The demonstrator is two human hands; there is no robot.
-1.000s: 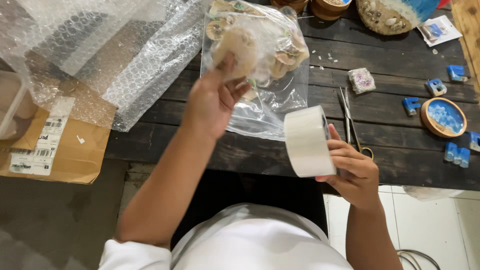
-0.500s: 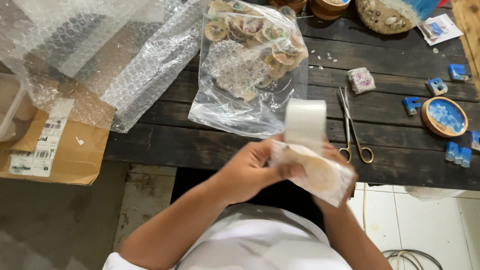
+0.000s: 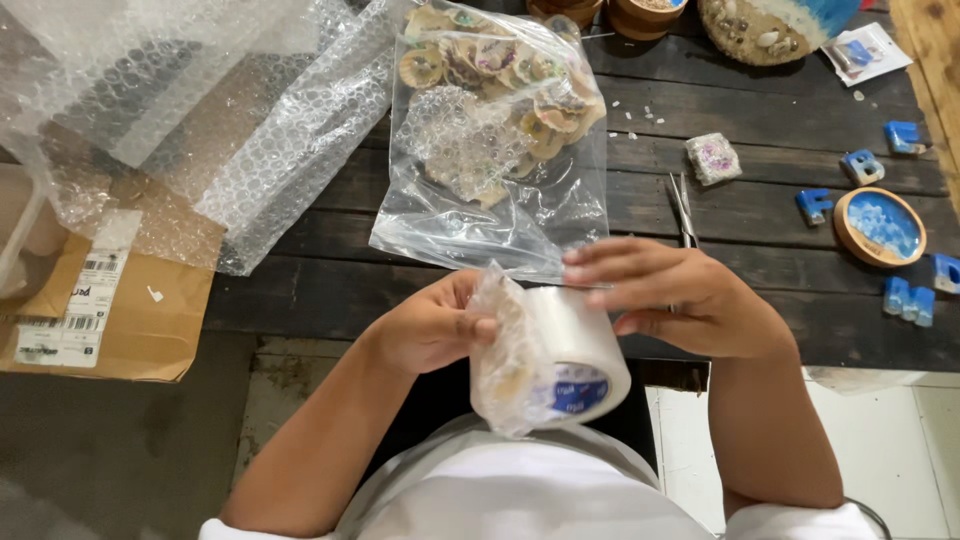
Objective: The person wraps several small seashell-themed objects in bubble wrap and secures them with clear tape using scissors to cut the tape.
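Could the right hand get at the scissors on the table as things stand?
Probably yes: the scissors lie just beyond the right hand, nothing between them, but its fingers are busy at the tape roll.

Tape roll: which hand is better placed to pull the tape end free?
The right hand, probably. Its fingertips rest on top of the tape roll, while the left hand is occupied pinching the bubble-wrapped piece against the roll's side.
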